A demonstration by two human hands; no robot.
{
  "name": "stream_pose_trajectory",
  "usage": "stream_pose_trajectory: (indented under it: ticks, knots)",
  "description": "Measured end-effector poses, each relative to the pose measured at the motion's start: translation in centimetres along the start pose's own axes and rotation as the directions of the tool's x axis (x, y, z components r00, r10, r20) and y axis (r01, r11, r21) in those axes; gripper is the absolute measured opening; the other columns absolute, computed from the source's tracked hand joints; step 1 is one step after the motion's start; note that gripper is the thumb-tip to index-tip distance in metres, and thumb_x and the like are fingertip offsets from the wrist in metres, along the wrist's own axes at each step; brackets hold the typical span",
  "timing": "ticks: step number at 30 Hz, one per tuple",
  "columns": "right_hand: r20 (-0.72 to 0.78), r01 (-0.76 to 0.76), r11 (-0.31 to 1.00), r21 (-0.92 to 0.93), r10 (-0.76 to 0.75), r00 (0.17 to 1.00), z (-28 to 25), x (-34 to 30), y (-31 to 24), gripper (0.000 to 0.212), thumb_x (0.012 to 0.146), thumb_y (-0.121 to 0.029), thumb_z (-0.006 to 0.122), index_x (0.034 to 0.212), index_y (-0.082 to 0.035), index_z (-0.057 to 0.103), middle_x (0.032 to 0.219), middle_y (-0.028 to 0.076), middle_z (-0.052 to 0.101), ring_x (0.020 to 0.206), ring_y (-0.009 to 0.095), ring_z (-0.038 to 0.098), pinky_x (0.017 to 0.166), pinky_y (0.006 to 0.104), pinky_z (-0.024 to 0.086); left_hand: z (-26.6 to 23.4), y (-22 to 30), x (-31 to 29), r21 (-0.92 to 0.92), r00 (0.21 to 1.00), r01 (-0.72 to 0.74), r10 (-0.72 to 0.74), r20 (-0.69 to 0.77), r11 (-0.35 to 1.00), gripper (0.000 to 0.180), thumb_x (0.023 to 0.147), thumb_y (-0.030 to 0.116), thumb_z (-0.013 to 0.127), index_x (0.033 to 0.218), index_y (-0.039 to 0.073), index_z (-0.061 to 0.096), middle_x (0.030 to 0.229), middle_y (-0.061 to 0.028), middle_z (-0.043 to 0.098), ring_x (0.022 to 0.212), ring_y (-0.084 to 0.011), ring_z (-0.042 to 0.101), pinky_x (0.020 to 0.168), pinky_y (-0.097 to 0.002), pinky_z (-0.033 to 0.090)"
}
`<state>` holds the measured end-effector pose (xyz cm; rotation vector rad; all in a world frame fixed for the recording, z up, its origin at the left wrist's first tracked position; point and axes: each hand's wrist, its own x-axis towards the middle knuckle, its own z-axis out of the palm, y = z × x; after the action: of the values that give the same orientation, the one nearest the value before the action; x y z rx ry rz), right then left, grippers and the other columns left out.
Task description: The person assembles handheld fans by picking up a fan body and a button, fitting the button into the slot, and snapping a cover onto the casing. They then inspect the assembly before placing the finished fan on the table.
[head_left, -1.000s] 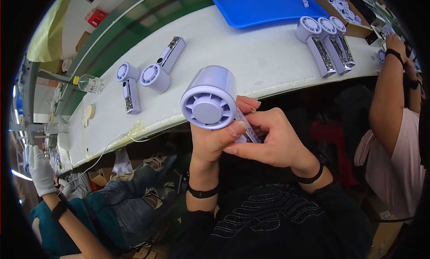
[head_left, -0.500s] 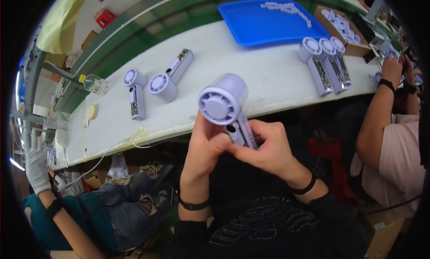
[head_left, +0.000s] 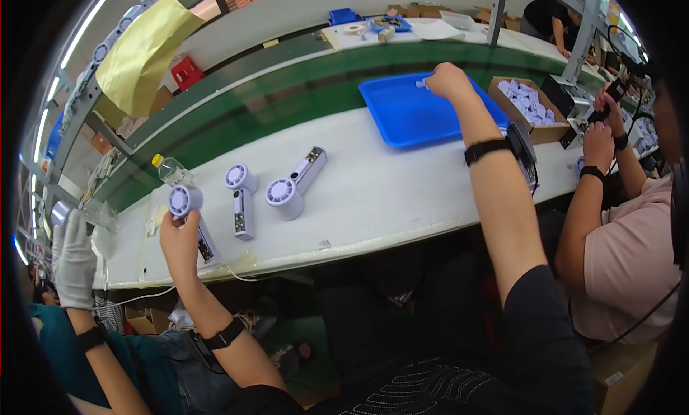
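At the left end of the worktable, my left hand [head_left: 181,239] grips a lavender handheld fan [head_left: 185,200] by its neck, just below the round head. The fan's handle slants down to the table's front edge, with circuit parts exposed along it. To its right lie two similar fans, one upright [head_left: 242,203] and one slanted [head_left: 286,196]. My right hand [head_left: 448,81] reaches over the far part of a blue tray [head_left: 409,124], fingers curled closed. Small pale pieces [head_left: 422,83] show beside its fingertips; what it pinches is hidden.
Right of the tray stands a cardboard box [head_left: 549,134] of lavender parts. A clear bottle [head_left: 172,171] with a yellow cap stands at the left. A gloved hand [head_left: 74,261] of one co-worker is far left; another person [head_left: 610,243] works at the right.
The fan that both hands held in front of me is now at the table's left end in my left hand. My right hand has let go of it and moved out to the tray.
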<state>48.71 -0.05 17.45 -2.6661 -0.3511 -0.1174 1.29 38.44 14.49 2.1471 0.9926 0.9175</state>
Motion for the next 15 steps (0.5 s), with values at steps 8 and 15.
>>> stream_pose_trajectory:
  ticks: [8, 15]
  knots:
    - [-0.041, 0.296, 0.857, -0.422, -0.344, 0.938, 7.5, 9.7, 6.3, 0.028, 0.101, -0.016, 0.058, 0.12, -0.004, 0.074, 0.125, 0.027, 0.075, 0.119, 0.043, 0.073, 0.1, 0.0537, 0.059, 4.8, -0.5, -2.6, 0.198, 0.999, 0.051, -0.046, -0.026, 0.979, 0.071, 0.091, 0.032, 0.079, 0.148, -0.004, 0.057, 0.123, -0.0235, 0.075, 0.112, -0.0384, 0.072, 0.099, -0.0447, 0.055]
    - [-0.07, 0.094, 0.821, -0.564, -0.161, 0.985, 8.5, 8.1, 6.0, 0.032, 0.096, -0.016, 0.064, 0.122, -0.005, 0.079, 0.123, 0.024, 0.076, 0.119, 0.04, 0.073, 0.101, 0.0495, 0.059, 4.5, 8.3, -7.8, 0.07, 0.878, -0.411, 0.415, -0.237, 0.909, 0.044, 0.093, 0.013, 0.077, 0.135, 0.001, 0.067, 0.13, -0.0177, 0.07, 0.121, -0.0376, 0.065, 0.104, -0.0457, 0.053]
